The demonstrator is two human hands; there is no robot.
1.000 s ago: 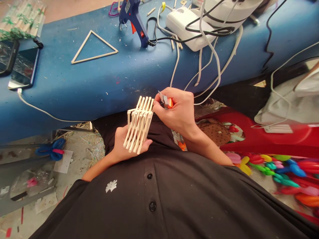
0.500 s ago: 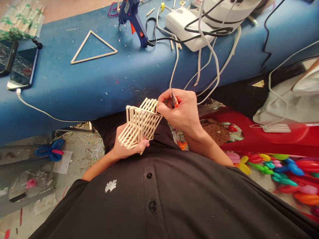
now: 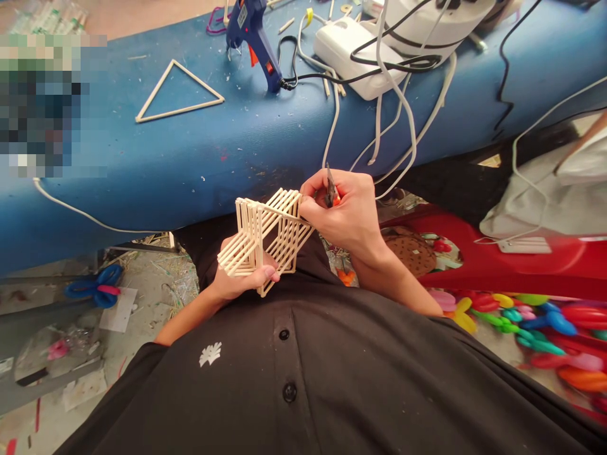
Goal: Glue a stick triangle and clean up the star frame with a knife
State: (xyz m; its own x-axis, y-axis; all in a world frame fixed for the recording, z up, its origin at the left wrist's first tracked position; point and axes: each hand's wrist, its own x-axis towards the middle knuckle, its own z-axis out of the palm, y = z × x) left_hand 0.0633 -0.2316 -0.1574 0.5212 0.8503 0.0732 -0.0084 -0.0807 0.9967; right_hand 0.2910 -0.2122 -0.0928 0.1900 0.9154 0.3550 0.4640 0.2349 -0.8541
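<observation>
My left hand [image 3: 237, 278] is closed around the lower part of a star-like lattice of stacked thin wooden sticks [image 3: 265, 237], thumb across its front. My right hand [image 3: 348, 208] is closed on a small dark-tipped tool with an orange part [image 3: 331, 188]; its tip points up out of the fist, and its kind is not clear. The right thumb and forefinger pinch at the lattice's right corner, where one stick crosses its top. Whatever lies between those fingertips is hidden. The lattice is held above my lap, in front of the blue table [image 3: 213, 158].
On the table lie a triangle of sticks [image 3: 180, 114], a blue glue gun [image 3: 258, 44] and a white power adapter [image 3: 365, 60] with tangled cables. A cable [image 3: 90, 218] runs along the left edge. Balloons [image 3: 545, 322] and a red plastic piece [image 3: 512, 265] are at right.
The lattice has turned slightly in my left hand, its left side shifting left and more of its inside showing. My right hand has stayed nearly in place, with the tool tip now pointing more upright.
</observation>
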